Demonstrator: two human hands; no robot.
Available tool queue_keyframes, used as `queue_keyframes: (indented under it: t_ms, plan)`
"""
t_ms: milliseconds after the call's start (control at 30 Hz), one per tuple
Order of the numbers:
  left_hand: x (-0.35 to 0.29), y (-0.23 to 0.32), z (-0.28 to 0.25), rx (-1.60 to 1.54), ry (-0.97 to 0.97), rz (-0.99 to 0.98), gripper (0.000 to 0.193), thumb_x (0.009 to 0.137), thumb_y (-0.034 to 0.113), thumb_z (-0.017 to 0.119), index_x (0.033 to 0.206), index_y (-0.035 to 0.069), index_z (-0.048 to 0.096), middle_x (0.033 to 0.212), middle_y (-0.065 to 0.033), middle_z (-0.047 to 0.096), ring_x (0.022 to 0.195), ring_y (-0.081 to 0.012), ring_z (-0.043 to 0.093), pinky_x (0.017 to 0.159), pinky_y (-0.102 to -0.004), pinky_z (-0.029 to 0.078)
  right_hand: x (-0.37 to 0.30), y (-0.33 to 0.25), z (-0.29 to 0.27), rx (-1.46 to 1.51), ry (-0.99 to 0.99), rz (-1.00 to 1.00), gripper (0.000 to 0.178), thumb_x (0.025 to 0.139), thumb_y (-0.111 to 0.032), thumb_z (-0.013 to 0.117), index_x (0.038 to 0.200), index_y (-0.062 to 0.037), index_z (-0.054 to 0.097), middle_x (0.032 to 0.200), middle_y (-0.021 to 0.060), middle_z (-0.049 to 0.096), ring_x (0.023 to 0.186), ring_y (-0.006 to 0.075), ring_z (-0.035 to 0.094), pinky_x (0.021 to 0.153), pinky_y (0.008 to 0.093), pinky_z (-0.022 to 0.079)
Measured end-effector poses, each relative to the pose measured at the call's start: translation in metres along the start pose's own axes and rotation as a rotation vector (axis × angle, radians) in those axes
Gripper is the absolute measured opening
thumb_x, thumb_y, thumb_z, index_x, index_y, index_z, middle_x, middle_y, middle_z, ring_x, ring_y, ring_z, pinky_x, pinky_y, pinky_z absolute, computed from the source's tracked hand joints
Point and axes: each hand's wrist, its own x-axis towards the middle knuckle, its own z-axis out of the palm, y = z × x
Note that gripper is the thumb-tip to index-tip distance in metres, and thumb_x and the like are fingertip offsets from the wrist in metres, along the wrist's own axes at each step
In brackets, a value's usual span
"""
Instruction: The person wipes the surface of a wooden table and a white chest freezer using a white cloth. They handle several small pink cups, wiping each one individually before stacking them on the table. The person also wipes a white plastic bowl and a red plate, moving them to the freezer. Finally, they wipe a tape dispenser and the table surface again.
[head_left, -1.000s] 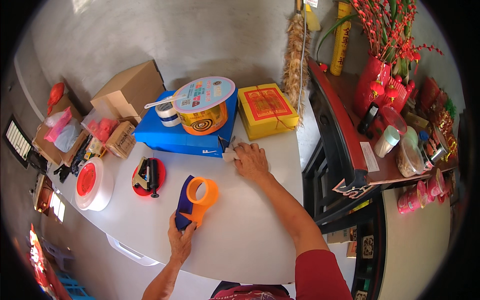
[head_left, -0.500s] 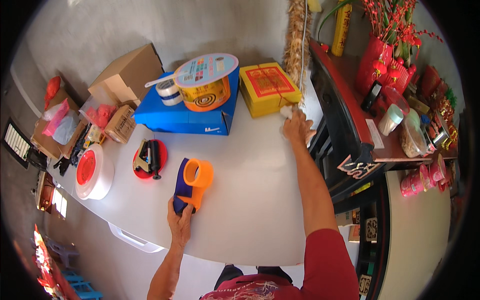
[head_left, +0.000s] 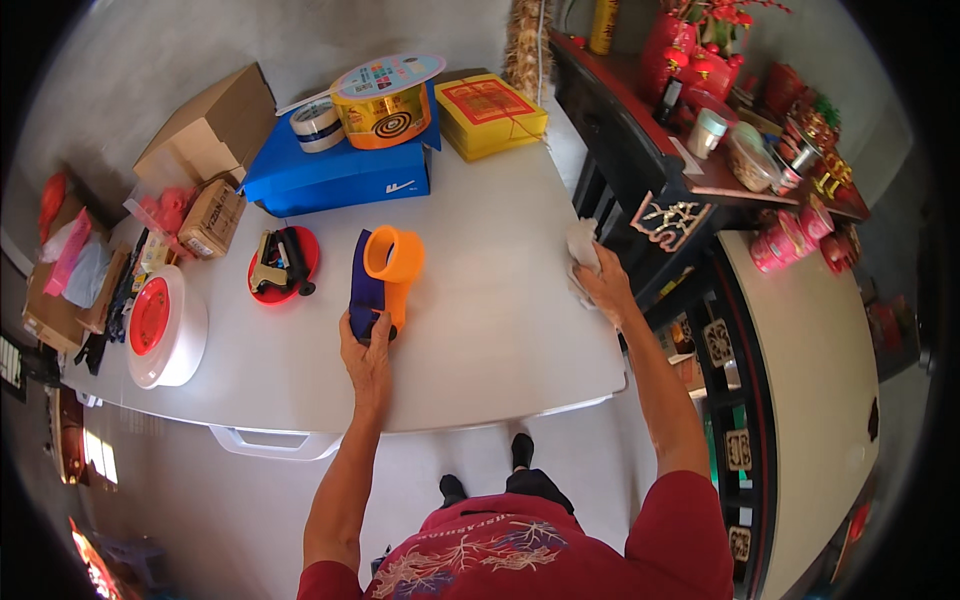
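My left hand (head_left: 368,355) is closed on the lower end of an orange and dark-blue holder (head_left: 403,257), shaped like a tape dispenser with a wide ring at its far end. It rests on or just above the white table (head_left: 490,330); I cannot tell which. At the table's right edge, my right hand (head_left: 607,285) grips a crumpled pale cloth (head_left: 582,245), pressed against the tabletop. Left of the holder sits a red dish (head_left: 312,250) with black and beige tools (head_left: 283,262) in it.
Behind stand a blue shoebox (head_left: 340,180) bearing a yellow tub (head_left: 388,118) and tape rolls (head_left: 316,125), and a yellow paper stack (head_left: 490,120). A white lidded container (head_left: 185,340) and cartons (head_left: 212,220) fill the left. A dark carved cabinet (head_left: 650,130) borders the right.
My right hand has come nearer along the table's right edge, away from the yellow paper stack, with the cloth in it. My left hand still grips the holder. The view has shifted.
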Motion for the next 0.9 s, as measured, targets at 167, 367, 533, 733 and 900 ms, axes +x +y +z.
queue_keyframes:
  t_ms: [167,367,533,733,900]
  plan:
    - [-0.022,0.007,-0.033,-0.072,-0.104,0.099,0.049,0.09,0.022,0.065,0.126,-0.003,0.043,0.1,-0.007,0.055,0.086,-0.0123,0.054,0.075,-0.0243,0.046,-0.101,-0.019,-0.018,-0.078,0.071,0.055,0.055,0.082,-0.032,0.058,0.13,-0.0056,0.051,0.137,0.019,0.046,0.122,0.0375,0.046,0.103,0.04,0.035]
    - [-0.046,0.014,-0.092,-0.146,-0.153,0.174,0.049,0.089,0.008,0.063,0.13,-0.003,0.038,0.107,-0.0111,0.054,0.091,-0.0158,0.059,0.08,-0.0274,0.05,-0.165,-0.049,0.023,-0.553,0.21,-0.397,0.052,0.071,-0.021,0.07,0.12,-0.0117,0.058,0.132,0.0146,0.05,0.119,0.0337,0.048,0.094,0.0469,0.04]
    - [-0.061,0.014,-0.138,-0.163,-0.108,0.156,0.051,0.088,0.003,0.062,0.131,-0.004,0.035,0.112,-0.0134,0.052,0.094,-0.0185,0.059,0.084,-0.0295,0.05,-0.184,-0.146,0.1,-0.411,-0.081,-0.693,0.048,0.072,-0.025,0.071,0.118,-0.0167,0.06,0.133,0.0074,0.05,0.122,0.0297,0.047,0.097,0.0465,0.037]
    - [-0.074,0.008,-0.174,-0.089,0.011,0.144,0.053,0.086,0.004,0.064,0.131,-0.002,0.036,0.114,-0.0124,0.052,0.099,-0.0177,0.057,0.087,-0.0293,0.049,-0.084,-0.15,0.157,-0.481,-0.043,-0.55,0.048,0.08,-0.033,0.064,0.125,-0.0186,0.058,0.136,0.0025,0.049,0.126,0.0303,0.042,0.101,0.0479,0.032]
    - [-0.089,-0.004,-0.2,-0.071,0.148,0.139,0.057,0.084,0.005,0.068,0.131,-0.001,0.037,0.116,-0.0119,0.052,0.1,-0.017,0.057,0.087,-0.0288,0.048,0.013,-0.171,0.192,-0.522,-0.036,-0.351,0.05,0.083,-0.036,0.057,0.129,-0.0167,0.054,0.139,0.0053,0.046,0.129,0.0303,0.038,0.103,0.0474,0.03]
